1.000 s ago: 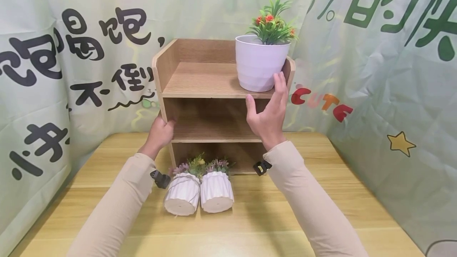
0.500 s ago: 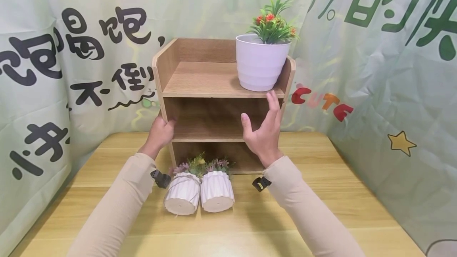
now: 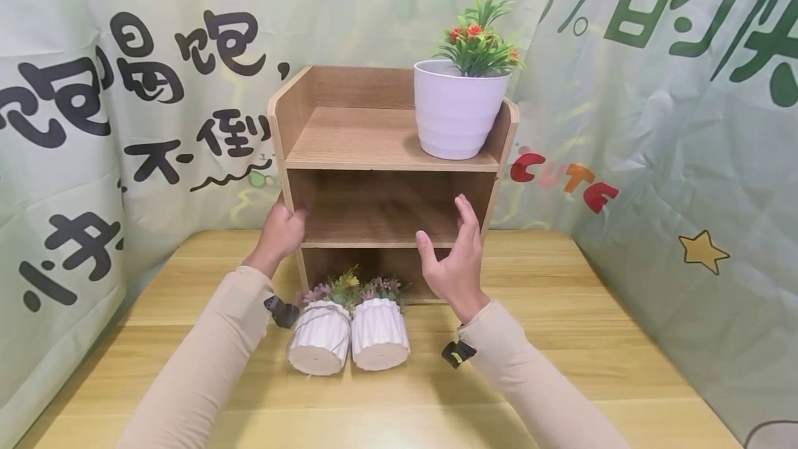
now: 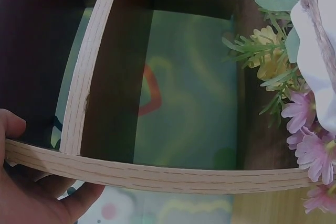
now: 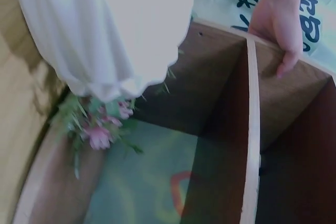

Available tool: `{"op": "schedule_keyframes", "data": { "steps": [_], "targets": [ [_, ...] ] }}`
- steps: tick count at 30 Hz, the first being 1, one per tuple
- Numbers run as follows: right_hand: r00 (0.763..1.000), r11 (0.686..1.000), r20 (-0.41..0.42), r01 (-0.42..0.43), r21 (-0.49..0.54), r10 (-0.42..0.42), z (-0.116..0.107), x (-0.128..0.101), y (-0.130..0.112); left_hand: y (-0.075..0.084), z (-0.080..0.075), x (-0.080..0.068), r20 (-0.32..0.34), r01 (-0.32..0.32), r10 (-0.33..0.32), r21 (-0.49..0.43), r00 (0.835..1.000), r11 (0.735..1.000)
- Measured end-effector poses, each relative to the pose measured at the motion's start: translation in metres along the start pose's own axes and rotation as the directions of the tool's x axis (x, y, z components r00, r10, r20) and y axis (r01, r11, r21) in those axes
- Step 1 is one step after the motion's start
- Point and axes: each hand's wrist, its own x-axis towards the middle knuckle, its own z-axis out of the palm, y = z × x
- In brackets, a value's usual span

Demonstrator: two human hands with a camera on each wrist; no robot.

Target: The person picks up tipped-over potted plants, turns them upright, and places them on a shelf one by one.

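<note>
My left hand (image 3: 282, 233) grips the left side panel of a small wooden shelf (image 3: 389, 242), thumb inside and fingers outside, as the left wrist view also shows. My right hand (image 3: 455, 262) is raised in front of the shelf's right half, fingers spread and holding nothing. On the top board, at the right, stands a large white flowerpot (image 3: 460, 113) with a green plant (image 3: 480, 37) and red flowers. Two small white fluted flowerpots (image 3: 318, 338) lie tipped in front of the bottom tier, bases facing me. Their pink and yellow flowers (image 4: 310, 153) point into the shelf.
The shelf stands on a light wooden table (image 3: 548, 373). Printed curtains (image 3: 661, 123) hang close behind and along both sides. The shelf's lower tiers have no back panel; the curtain shows through in the wrist views.
My right hand has come down from beside the large flowerpot to in front of the middle tier. The left hand keeps its grip, and the pots have not moved.
</note>
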Motion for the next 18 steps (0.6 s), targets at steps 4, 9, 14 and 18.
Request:
{"op": "schedule_keyframes", "data": {
  "steps": [4,9,14,18],
  "targets": [
    [0.995,0.996,0.060,-0.087,0.035,0.085,-0.002,-0.009,-0.002,0.000,0.000,0.000,-0.003,0.006,-0.006,0.003,1.000,1.000],
    [0.951,0.962,0.186,-0.265,0.068,0.248,-0.006,-0.016,-0.007,0.000,0.000,0.000,-0.011,-0.004,0.004,-0.003,1.000,1.000],
    [0.880,0.906,0.286,-0.415,0.079,0.379,-0.009,-0.021,-0.011,-0.001,0.000,0.000,-0.009,-0.024,0.024,-0.005,1.000,1.000],
    [0.805,0.835,0.348,-0.542,0.100,0.480,-0.009,-0.023,-0.014,0.000,0.000,0.001,-0.007,-0.032,0.032,-0.012,0.999,0.999]
  ]
}}
